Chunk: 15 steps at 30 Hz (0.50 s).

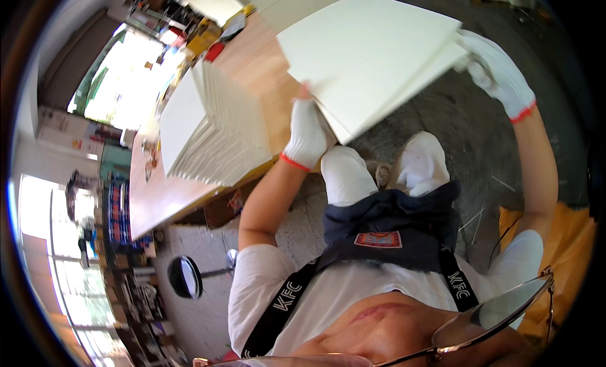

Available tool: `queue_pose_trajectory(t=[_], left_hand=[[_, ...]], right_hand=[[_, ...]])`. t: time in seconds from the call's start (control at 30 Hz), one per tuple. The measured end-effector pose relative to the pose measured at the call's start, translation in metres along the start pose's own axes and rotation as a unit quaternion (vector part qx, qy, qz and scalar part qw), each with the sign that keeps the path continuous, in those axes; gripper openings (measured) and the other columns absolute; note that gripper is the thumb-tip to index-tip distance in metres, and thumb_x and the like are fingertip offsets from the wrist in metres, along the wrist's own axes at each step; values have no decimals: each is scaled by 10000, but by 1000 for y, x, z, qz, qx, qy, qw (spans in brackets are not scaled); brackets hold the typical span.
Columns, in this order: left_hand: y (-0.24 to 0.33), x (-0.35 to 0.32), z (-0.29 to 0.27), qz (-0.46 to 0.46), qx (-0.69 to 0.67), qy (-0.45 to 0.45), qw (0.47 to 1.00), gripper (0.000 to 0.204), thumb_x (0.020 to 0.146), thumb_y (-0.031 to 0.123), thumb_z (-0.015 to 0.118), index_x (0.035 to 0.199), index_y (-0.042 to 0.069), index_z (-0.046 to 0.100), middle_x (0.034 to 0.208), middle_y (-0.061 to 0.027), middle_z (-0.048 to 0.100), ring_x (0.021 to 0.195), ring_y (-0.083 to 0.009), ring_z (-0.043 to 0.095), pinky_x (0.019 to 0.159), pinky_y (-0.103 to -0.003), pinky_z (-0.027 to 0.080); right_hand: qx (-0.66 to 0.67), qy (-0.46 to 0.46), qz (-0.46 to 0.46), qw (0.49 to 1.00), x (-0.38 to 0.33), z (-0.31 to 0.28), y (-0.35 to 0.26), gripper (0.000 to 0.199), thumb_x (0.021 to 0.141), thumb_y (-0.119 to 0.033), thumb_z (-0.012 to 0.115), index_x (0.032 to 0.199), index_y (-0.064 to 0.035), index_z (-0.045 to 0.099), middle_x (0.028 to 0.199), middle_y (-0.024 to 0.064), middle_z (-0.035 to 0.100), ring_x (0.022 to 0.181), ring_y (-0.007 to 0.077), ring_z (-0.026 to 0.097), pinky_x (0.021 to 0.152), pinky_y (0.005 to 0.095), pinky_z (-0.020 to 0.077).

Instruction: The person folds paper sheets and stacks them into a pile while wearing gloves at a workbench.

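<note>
White rectangular sheets (372, 57) sit clamped in our white-gloved left hand (307, 131) and matching right hand (502, 72); misaligned, they could slide apart.

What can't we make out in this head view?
All in the head view:
- Left hand: fingers hidden by the white sheets; only the thumb shows above.
- Right hand: fingers blurred, exact grip unclear.
- Lower white sheet: mostly covered by the top one.
- Stack: blurred edges, no reliable count.
- Eyeglasses: cut off by the bottom edge.
</note>
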<state>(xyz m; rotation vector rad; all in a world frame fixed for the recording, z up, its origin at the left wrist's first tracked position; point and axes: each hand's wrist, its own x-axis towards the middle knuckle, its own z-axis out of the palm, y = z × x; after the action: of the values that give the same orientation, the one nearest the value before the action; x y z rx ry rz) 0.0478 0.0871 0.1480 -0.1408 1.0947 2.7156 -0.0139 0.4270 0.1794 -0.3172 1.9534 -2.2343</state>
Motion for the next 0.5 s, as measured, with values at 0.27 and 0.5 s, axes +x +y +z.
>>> queue_pose_trajectory(t=[0.27,0.5], left_hand=[[57,-63,15,153,120,162,967,348,950,109,542,1272,-13,487,1182,-171,611,1083,-294,627,962,-453,520],[168,-93,-32,369,49,189,909,324,972,16,475,1286,-14,400,1268,-171,535,1162,-344,576,1010,-530,508]], right_hand=[[-60,20,59,996,-28,24,-7,541,1035,-385,366,1435,-27,428,653,46,597,381,44,375,333,190,285],[-30,-78,50,995,-28,39,6,546,1021,-379,387,1382,25,456,668,64,621,392,55,426,346,202,323]])
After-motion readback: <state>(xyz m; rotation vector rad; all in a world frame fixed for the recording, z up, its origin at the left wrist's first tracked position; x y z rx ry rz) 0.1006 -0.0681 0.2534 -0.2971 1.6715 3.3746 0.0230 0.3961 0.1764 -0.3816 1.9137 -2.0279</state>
